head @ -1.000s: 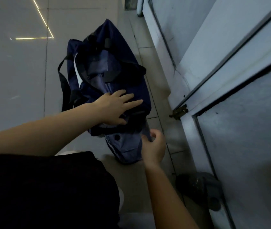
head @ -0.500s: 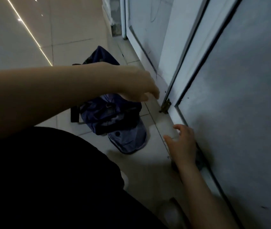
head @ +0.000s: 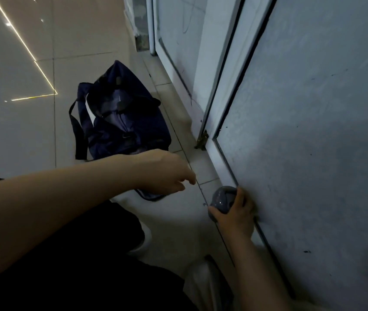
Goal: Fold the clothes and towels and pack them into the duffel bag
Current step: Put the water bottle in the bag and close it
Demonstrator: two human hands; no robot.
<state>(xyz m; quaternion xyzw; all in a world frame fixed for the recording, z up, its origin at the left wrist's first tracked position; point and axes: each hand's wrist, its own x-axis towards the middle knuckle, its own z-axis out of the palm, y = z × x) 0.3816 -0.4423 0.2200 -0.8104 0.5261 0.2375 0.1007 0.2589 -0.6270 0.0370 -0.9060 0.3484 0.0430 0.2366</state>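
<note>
Head view: navy duffel bag (head: 120, 122) on tiled floor (head: 21, 135), top unzipped, black strap (head: 77, 133) hanging off far side from door. Left hand (head: 167, 173) hovers over bag's near end, fingers loosely curled, holding nothing. Right hand (head: 234, 214) grips small grey rolled bundle (head: 222, 198) beside bag, against pale blue door (head: 313, 131); rusty hinge (head: 202, 141) nearby.

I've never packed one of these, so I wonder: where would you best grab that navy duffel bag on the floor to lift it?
Probably by the dark carry straps bunched across the top of the duffel bag, coming from above. The bag lies slumped on the tiled floor, so its soft sides would likely sag under a grip. The left hand hovers over its near end, holding nothing.
</note>
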